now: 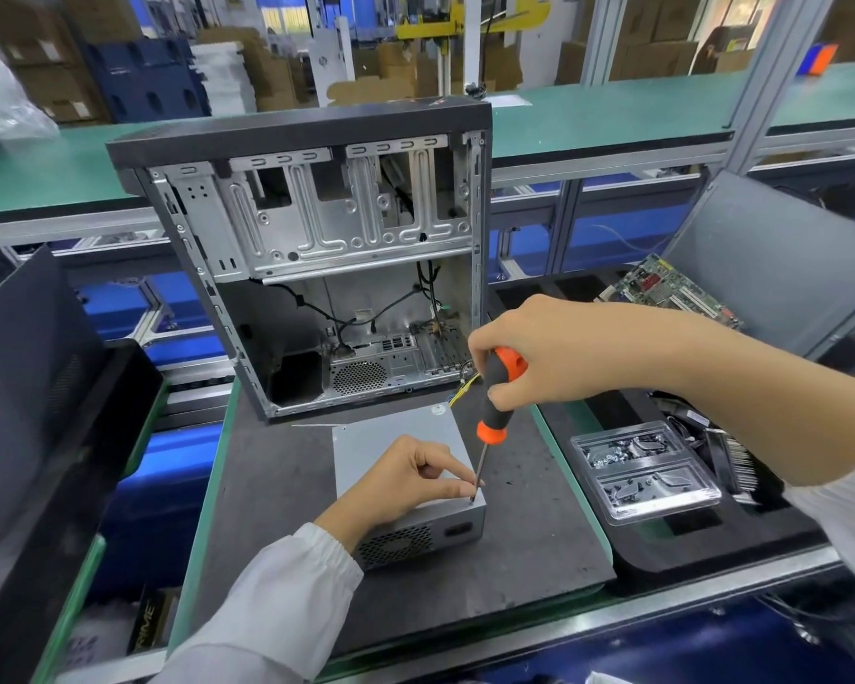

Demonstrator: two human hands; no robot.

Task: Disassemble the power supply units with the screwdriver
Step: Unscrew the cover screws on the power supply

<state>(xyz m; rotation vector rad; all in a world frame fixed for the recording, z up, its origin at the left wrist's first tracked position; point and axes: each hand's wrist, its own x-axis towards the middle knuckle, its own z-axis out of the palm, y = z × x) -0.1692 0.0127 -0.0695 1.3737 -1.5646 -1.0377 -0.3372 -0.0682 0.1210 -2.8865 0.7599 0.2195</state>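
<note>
While seemingly gripped, screwdriver (pixel 495 406) w/ fingers (pixel 499 394).

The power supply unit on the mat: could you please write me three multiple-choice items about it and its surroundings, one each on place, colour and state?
1. Where does the power supply unit lie?
A. inside the case
B. on the mat before the computer case
C. in the tray

2. The screwdriver handle is:
A. black and orange
B. blue
C. yellow

3. The right hand:
A. rests open
B. grips the screwdriver
C. holds a cable

Answers: 1 B, it sits outside the open case; 2 A, both colours show; 3 B, fingers wrap the handle while the left hand steadies the tip.
</note>
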